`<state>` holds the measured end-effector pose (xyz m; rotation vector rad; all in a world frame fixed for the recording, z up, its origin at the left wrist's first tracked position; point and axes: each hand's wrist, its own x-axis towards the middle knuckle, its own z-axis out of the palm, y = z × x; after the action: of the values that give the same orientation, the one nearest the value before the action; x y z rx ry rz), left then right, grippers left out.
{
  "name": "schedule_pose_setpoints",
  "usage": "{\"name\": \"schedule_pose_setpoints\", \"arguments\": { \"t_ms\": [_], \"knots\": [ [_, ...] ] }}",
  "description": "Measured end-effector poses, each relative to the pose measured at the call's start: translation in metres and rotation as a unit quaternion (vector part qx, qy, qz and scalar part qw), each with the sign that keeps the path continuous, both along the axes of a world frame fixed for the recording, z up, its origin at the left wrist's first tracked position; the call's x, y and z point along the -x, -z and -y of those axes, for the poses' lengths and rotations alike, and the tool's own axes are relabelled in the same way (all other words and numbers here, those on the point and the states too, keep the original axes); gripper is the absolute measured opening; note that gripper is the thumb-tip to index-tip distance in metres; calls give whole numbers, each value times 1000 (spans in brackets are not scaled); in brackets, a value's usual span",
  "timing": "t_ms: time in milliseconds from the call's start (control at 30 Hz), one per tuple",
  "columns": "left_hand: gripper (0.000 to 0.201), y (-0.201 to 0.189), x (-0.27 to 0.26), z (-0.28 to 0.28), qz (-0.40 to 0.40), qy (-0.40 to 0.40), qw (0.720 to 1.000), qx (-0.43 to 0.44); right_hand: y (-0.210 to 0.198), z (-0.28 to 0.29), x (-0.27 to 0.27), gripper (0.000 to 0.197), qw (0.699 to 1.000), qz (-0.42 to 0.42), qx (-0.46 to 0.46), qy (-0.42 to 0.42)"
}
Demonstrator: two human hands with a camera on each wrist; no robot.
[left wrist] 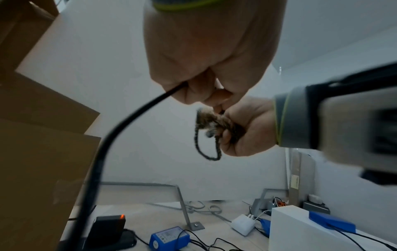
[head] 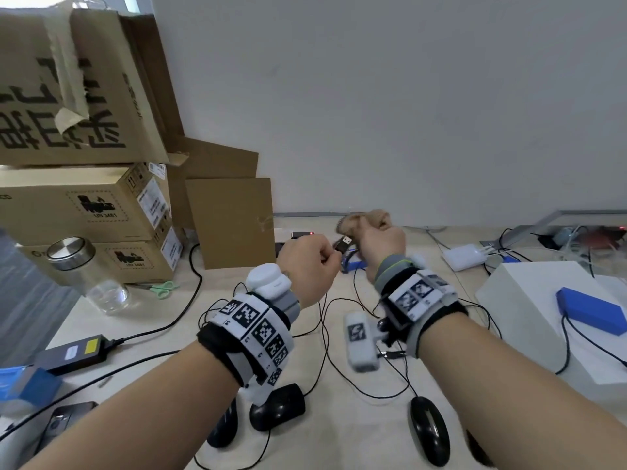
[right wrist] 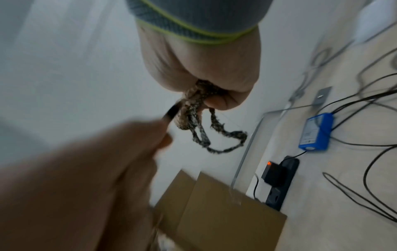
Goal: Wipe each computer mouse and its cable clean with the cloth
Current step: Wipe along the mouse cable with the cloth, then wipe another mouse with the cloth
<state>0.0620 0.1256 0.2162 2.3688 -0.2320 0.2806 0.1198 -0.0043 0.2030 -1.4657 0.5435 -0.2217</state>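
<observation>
Both hands are raised above the desk. My left hand pinches a thin black mouse cable just behind its USB plug. Right beside the plug, my right hand grips a bunched brown cloth, whose braided loop dangles below the fist. In the right wrist view the cloth touches the dark plug end. The cable hangs down toward the desk. Black mice lie near the front edge: one under my left wrist, one beside it, another on the right.
Stacked cardboard boxes fill the left side, with a glass jar and green scissors in front. A black power brick, a blue adapter, a white charger, a white box and loose cables lie around.
</observation>
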Motion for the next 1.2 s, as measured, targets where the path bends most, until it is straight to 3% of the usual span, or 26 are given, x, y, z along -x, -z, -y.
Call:
{"name": "schedule_pose_setpoints", "arguments": {
  "t_ms": [67,133,233,300,400,467,533,633,733,800,833,900,1000,1100,1200],
  "knots": [
    [26,5,1,-7,-7,-22,998,60,-1,20,-7,18,996,-10,-81,30],
    [29,13,-7,-17,-77,-85,969,217,-3,26,-6,20,989,5,-150,17],
    [22,15,-12,-25,-206,-98,845,483,-4,10,10,25,975,15,-212,-58],
    [21,13,-11,-25,-239,-75,807,535,0,-5,20,25,964,17,-242,-106],
    [24,16,-9,-26,-268,-37,802,533,2,-33,34,28,952,25,-250,-176],
    [29,21,-10,-27,-289,-25,809,511,3,-49,39,26,962,29,-203,-183],
    [33,27,-11,-28,-292,-26,826,482,3,-60,38,13,978,21,-138,-152],
    [34,30,-10,-32,-277,-23,868,412,7,-62,30,11,986,-6,-106,-128],
    [26,34,-7,-43,-212,0,957,197,20,-42,15,18,996,-21,-77,-39],
    [23,51,2,-53,-180,16,982,51,34,-26,9,37,999,-30,-37,0],
    [21,65,5,-60,-188,23,982,3,40,-20,9,38,999,-31,-15,1],
    [22,105,18,-78,-244,43,968,-47,51,-24,23,19,999,-17,19,-27],
    [49,162,42,-96,-339,83,928,-129,80,-32,43,17,991,-11,101,-84],
    [75,207,64,-96,-333,127,903,-241,118,-36,65,33,979,-74,163,-94],
    [76,223,75,-87,-299,165,893,-294,139,-32,86,36,970,-114,194,-92]
  ]
}}
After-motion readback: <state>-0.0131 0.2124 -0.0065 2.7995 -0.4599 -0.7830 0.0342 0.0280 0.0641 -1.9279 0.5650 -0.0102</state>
